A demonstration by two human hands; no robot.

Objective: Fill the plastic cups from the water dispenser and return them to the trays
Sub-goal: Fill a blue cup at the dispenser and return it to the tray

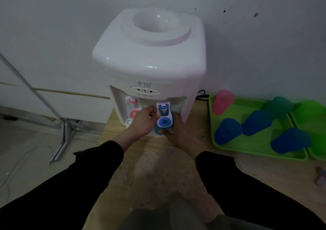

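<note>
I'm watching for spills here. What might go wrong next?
1. The cup in the right hand sits mostly hidden behind the blue tap, so its level is hard to see and it may overflow.
2. No bottle sits on the dispenser, so the left hand at the tap may draw little or no water.
</note>
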